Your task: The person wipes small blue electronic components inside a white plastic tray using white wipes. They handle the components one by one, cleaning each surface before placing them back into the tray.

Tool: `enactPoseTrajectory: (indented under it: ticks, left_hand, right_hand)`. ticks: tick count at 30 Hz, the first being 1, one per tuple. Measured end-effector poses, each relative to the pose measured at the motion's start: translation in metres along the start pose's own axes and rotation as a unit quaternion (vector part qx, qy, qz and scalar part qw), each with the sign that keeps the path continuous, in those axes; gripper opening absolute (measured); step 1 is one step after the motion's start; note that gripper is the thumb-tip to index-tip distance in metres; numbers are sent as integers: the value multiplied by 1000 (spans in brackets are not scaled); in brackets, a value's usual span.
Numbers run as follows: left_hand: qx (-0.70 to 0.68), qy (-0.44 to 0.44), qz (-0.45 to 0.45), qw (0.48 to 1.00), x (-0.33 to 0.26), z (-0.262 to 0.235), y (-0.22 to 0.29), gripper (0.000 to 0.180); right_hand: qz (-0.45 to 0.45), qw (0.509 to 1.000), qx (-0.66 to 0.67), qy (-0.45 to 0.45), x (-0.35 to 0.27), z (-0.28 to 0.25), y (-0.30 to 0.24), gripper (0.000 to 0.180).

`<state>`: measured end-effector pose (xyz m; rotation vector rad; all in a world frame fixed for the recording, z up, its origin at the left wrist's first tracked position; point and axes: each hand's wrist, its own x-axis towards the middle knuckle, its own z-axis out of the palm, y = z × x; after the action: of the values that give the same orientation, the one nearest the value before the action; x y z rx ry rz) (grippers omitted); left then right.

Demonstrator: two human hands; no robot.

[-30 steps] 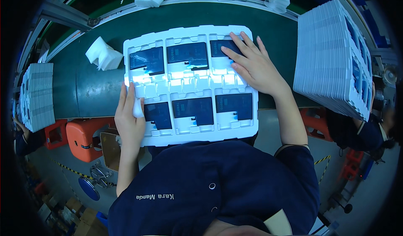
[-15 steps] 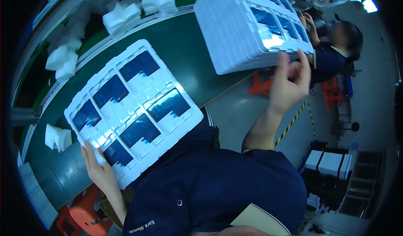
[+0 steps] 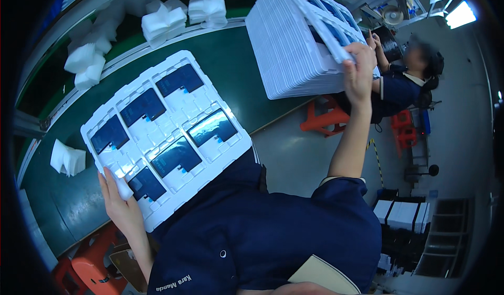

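Observation:
A white plastic tray [image 3: 178, 190] lies tilted over the table's near edge, with several dark flat panels [image 3: 142, 107] bearing small blue tabs in its pockets. At its lower left edge, my left hand [image 3: 122, 211] is closed around a small white pad [image 3: 124, 189], fingers against the tray's rim. My right hand [image 3: 360, 77] is farther off to the right, its fingers closed on the near corner of the top tray [image 3: 324, 30] of a tall stack of white trays [image 3: 286, 48]. That top tray is tilted up from the stack, and dark panels show in it.
Folded white foam pieces [image 3: 164, 24] lie along the far ledge, and another foam piece [image 3: 68, 157] is on the green table [image 3: 231, 64]. A person [image 3: 401, 82] is at work beyond the stack. Orange stools [image 3: 323, 117] stand on the floor.
My right hand has moved from above the stack's near corner onto the top tray, which is now tilted up. My left hand stays at the near tray's edge.

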<state>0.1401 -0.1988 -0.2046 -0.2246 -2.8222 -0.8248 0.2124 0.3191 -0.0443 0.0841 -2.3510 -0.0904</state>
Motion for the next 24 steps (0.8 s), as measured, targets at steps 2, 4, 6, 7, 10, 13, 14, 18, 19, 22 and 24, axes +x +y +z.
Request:
enactPoseTrajectory:
  ticks: [2,4,6,7,10,13,14,18,19,22,24]
  left_hand:
    - [4,1,0,1000,0,-1,0,55]
    - [1,-6,-6,1000,-1,-3,2,60]
    - [-7,-6,0,1000,-1,0,0,64]
    - [-7,-5,3,1000,-1,0,-1,66]
    - [0,-1,-14,1000,-1,-1,4,65]
    - [1,0,-9,1000,-1,-2,2,64]
    - [3,2,-7,1000,-2,-2,1,64]
    - [0,2,-2,1000,0,0,1,62]
    - [2,2,-5,1000,0,0,1,62]
    - [10,-11,-12,1000,-1,-4,-2,60]
    - [13,-2,-11,1000,0,-7,3,55]
  right_hand:
    - [14,997,74,0,17,-4,4,44]
    - [17,995,95,-9,30,-12,7,47]
    - [18,996,82,-19,39,-24,9,47]
    - [13,997,66,-29,41,-25,9,46]
    - [13,996,80,-21,43,-8,-4,46]
    - [-22,998,55,-22,40,1,-49,51]
    - [-21,998,50,-38,34,6,-63,52]
    - [-22,998,13,-57,12,17,-108,57]
    - [-34,997,11,-61,10,14,-110,60]
    - [-52,996,13,-74,12,-5,-110,82]
    - [-7,994,22,-109,14,-36,-91,108]
